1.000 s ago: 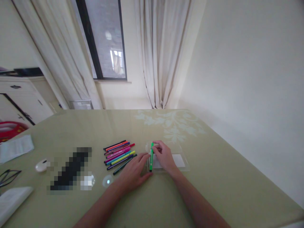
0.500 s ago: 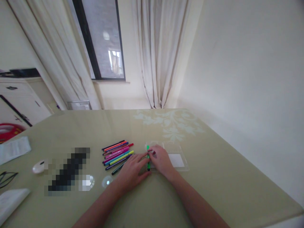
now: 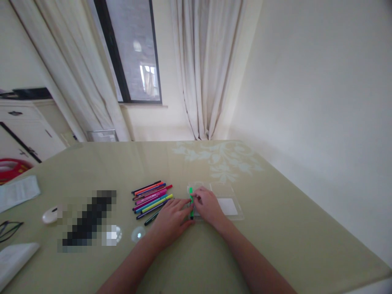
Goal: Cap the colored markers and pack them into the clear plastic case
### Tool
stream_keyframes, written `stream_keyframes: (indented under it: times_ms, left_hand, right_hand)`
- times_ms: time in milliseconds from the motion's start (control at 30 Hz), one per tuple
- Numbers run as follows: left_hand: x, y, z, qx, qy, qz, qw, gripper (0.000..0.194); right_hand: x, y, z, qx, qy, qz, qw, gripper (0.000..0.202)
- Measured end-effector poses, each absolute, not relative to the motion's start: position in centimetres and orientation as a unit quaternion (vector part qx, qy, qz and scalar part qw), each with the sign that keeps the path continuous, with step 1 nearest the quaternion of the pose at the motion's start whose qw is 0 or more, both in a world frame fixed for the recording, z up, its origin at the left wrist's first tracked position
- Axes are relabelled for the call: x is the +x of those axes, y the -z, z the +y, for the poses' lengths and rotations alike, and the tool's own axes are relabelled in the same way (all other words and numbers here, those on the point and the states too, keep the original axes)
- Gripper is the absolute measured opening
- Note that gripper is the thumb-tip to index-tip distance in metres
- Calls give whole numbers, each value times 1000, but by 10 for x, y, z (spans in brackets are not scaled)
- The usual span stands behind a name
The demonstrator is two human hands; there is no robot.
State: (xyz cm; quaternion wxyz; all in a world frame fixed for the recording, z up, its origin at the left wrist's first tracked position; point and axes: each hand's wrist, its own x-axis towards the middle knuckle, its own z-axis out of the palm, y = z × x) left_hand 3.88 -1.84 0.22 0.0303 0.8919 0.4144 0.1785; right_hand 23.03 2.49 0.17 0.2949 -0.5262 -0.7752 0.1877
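One green marker [image 3: 191,190] is at the clear case [image 3: 225,191] — right hand [image 3: 210,205] with fingers narrow, grip unclear, left hand [image 3: 171,219] spread — other markers [image 3: 154,197] outside.

A white computer mouse [image 3: 50,215] lies at the left of the table [image 3: 101,167], with dark-framed glasses [image 3: 11,231] nearer the left edge and a pale folded cloth or packet [image 3: 20,192] beyond them. A pixelated dark patch [image 3: 88,220] hides something beside the mouse. Behind stand a white cabinet [image 3: 27,126], cream curtains [image 3: 206,69] and a dark-framed window [image 3: 134,49].
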Motion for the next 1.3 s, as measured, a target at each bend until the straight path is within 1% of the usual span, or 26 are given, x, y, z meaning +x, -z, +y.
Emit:
stream_keyframes:
  times_ms: [200, 367, 433, 533, 567, 633, 733, 800, 900, 967, 1033, 1067, 1133, 1200, 1300]
  left_hand:
    - [39, -1, -21, 892, -178, 415, 11, 40]
    - [37, -2, -19, 894, -180, 409, 28, 43]
    - [30, -4, -14, 878, -207, 430, 32, 37]
    - [14, -11, -5, 813, -240, 530, -3, 16]
    - [8, -14, -3, 794, -233, 561, -17, 15]
    - [-2, -19, 0, 771, -207, 602, -24, 19]
    - [-10, -19, 1, 780, -164, 603, 11, 21]
    - [-9, -17, 2, 790, -158, 590, 43, 19]
    - [-3, -15, 2, 773, -206, 588, 118, 26]
    - [3, -17, 2, 740, -263, 584, 206, 32]
    - [10, -19, 1, 704, -314, 568, 291, 39]
    - [14, -19, 0, 692, -334, 556, 317, 41]
    - [21, -19, -4, 689, -364, 533, 330, 45]
    - [28, -18, -7, 695, -384, 516, 322, 44]
    - [33, -16, -11, 697, -392, 493, 342, 37]
  right_hand:
    - [230, -6, 23, -523, -191, -784, 275, 29]
    - [231, -5, 23, -518, -200, -784, 277, 27]
    - [232, -3, 24, -517, -197, -784, 283, 28]
    - [233, -1, 24, -510, -191, -786, 292, 31]
    - [232, 0, 24, -509, -189, -786, 295, 32]
    - [232, 0, 24, -508, -188, -785, 300, 33]
    - [231, 0, 24, -509, -190, -784, 300, 32]
    - [231, -1, 24, -509, -193, -782, 304, 32]
    - [231, -3, 23, -502, -200, -774, 330, 31]
    - [229, -6, 22, -492, -219, -758, 369, 26]
    - [226, -9, 20, -478, -276, -725, 413, 22]
    - [223, -10, 19, -466, -322, -703, 430, 23]
    - [218, -12, 17, -431, -426, -656, 451, 26]
    - [215, -14, 16, -397, -502, -613, 464, 25]
    - [217, -16, 20, -387, -537, -556, 504, 23]
